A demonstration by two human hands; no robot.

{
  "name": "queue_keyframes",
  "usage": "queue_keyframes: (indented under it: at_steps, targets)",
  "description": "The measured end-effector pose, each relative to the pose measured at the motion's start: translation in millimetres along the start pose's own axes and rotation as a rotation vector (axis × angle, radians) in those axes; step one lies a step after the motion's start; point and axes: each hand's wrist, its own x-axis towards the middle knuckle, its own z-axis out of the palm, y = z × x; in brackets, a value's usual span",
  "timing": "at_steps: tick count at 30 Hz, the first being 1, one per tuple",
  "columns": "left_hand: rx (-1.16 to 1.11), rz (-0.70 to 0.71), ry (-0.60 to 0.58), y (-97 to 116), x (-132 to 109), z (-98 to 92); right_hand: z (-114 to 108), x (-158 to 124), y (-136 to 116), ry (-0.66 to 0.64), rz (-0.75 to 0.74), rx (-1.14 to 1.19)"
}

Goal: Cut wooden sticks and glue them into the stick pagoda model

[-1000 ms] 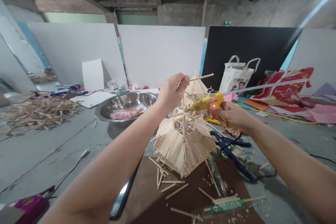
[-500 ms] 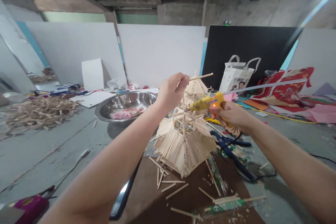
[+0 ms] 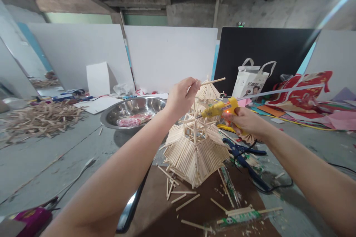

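Between the thumb and fingers of my left hand (image 3: 184,94) is a thin wooden stick (image 3: 213,81), pointing right above the model. My right hand (image 3: 246,121) is wrapped round a yellow glue gun (image 3: 222,108) with an orange light on; a long clear glue stick (image 3: 280,91) sticks out of its back. The gun's nozzle is close to the top frame of a pavilion-like model (image 3: 196,152) built from wooden sticks; whether it touches, I cannot tell. Behind it stands a second pointed stick roof (image 3: 207,92), partly hidden by my left hand.
Cut sticks (image 3: 187,202) and a green-printed wrapper (image 3: 241,217) lie on the brown board (image 3: 155,200). Blue-handled cutters (image 3: 244,159) rest at right. A steel bowl (image 3: 111,118) holds plastic packets. Wood strips (image 3: 47,118) are heaped left; a white bag (image 3: 249,79) stands behind.
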Motion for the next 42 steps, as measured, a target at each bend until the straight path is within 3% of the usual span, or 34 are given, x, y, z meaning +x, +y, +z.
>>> queue_keyframes:
  at_steps: [24,35,42]
  targets:
    - [0.005,-0.001,-0.006,0.3,0.4,0.1,2.5,1.4,-2.1,0.037,-0.02,0.01]
    - [0.01,0.002,-0.007,-0.5,0.1,-0.1,-1.0,1.6,5.1,-0.003,-0.02,-0.005]
    - [0.02,0.004,-0.003,0.3,0.8,0.4,2.0,0.3,1.0,0.044,-0.004,-0.014]
